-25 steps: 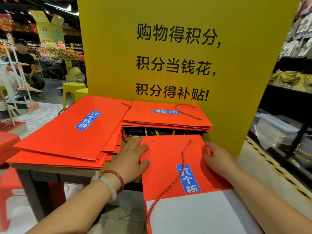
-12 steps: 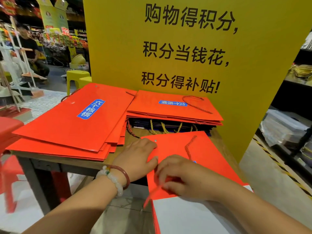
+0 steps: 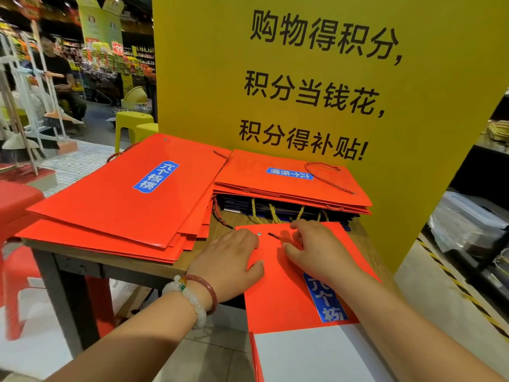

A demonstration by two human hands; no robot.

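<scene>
Head view: flat red paper bag [image 3: 286,299] on desk [image 3: 220,226] front edge, overhanging toward viewer. Left grip [image 3: 230,260] spread flat on bag's left edge; right grip [image 3: 319,252] pinching red cord handle [image 3: 285,239] beside eyelet [image 3: 259,233].

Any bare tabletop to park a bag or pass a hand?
Little. Wood wedge between left stack, rear stack and front bag; thin strip between that bag and the yellow board. Left hand and right hand, pinching the cord, crowd the bag's top.
</scene>
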